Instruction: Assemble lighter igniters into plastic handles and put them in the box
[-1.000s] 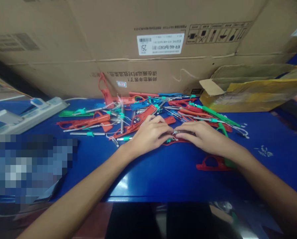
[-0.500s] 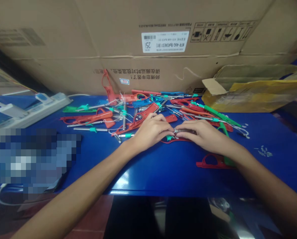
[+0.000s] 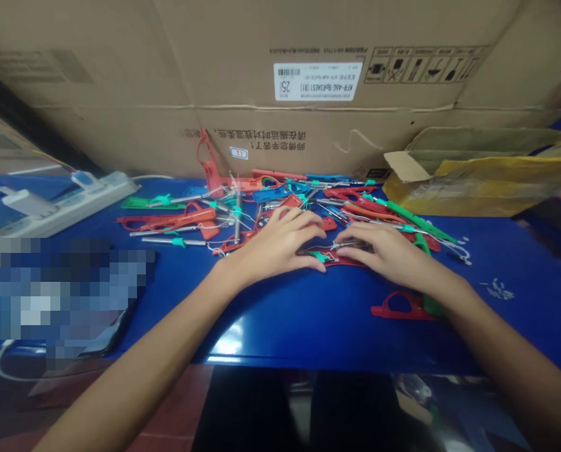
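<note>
A heap of red, blue and green plastic tool handles with thin metal rods [image 3: 271, 194] lies on the blue table [image 3: 309, 326]. At its near edge, my left hand [image 3: 280, 243] rests with fingers spread on a red handle piece [image 3: 351, 262]. My right hand [image 3: 388, 254] lies beside it, its fingertips pinched on a thin metal rod [image 3: 349, 243]. The rod reaches toward a green collar [image 3: 319, 255] between the two hands. Both forearms stretch across the table's front edge.
A loose red handle [image 3: 398, 309] lies by my right wrist. A big cardboard box [image 3: 261, 94] walls off the back. An open taped carton [image 3: 487, 176] sits at right, a white power strip [image 3: 73, 201] at left, above a blurred patch [image 3: 64, 295]. Small white scraps [image 3: 497, 289] lie at right.
My left hand's fingers have spread out flat and drawn slightly away from my right hand. The green collar between the hands now shows. My right hand has barely moved.
</note>
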Available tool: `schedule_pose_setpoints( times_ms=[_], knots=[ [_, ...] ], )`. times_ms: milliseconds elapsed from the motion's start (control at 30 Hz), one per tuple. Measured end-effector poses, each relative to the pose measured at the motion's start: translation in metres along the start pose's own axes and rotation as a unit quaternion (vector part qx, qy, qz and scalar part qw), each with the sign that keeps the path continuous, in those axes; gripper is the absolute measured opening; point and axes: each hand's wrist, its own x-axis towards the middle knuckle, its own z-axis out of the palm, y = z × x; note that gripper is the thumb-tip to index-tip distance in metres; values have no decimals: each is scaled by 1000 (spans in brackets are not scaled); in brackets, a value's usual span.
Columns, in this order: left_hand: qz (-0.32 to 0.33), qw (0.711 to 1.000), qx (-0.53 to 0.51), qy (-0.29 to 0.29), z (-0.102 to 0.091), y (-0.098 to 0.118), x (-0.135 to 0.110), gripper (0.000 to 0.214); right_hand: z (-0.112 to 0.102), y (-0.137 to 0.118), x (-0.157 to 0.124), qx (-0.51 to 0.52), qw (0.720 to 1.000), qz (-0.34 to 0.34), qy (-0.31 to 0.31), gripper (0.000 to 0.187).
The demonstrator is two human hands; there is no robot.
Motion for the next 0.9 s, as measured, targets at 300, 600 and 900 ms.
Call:
schedule_pose_setpoints(
  times_ms=[300,600,900],
  knots=[
    [-40,995,-59,-69,-3,-9,-1,24,-3,-1,-3,-32,999,5,4,21],
    [-47,996,-56,-55,0,-8,-1,15,-6,-2,-3,-42,999,6,-27,17],
    [-71,994,-55,-61,1,-10,0,23,-5,2,-4,-37,999,-5,-21,16]
  ],
)
